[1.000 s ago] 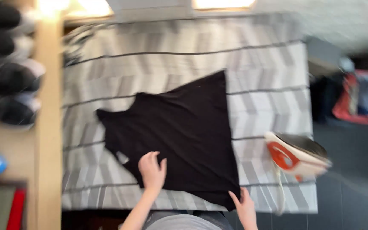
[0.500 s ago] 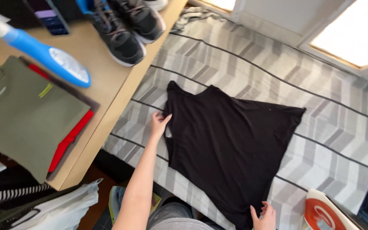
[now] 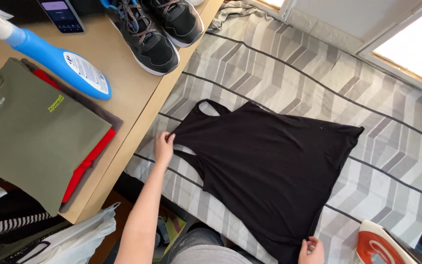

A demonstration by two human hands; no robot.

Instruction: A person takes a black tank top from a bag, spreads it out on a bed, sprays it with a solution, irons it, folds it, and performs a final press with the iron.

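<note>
With our left hand [image 3: 163, 146] pinching the top [image 3: 269, 166] at its strap and our right hand [image 3: 311, 250] pinching the hem, we pull evenly apart, flattening it between both grips.

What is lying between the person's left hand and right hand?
In the head view, only the black tank top spans from the left hand to the right hand.

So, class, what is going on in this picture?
A person is spreading a black tank top flat on a grey striped cloth. The left hand pinches the top at its strap end, and the right hand grips the hem corner. An orange and white iron sits at the cloth's near edge, beside the right hand. On the wooden table to the left lie folded shirts, a blue bottle, black shoes and a phone.
</note>
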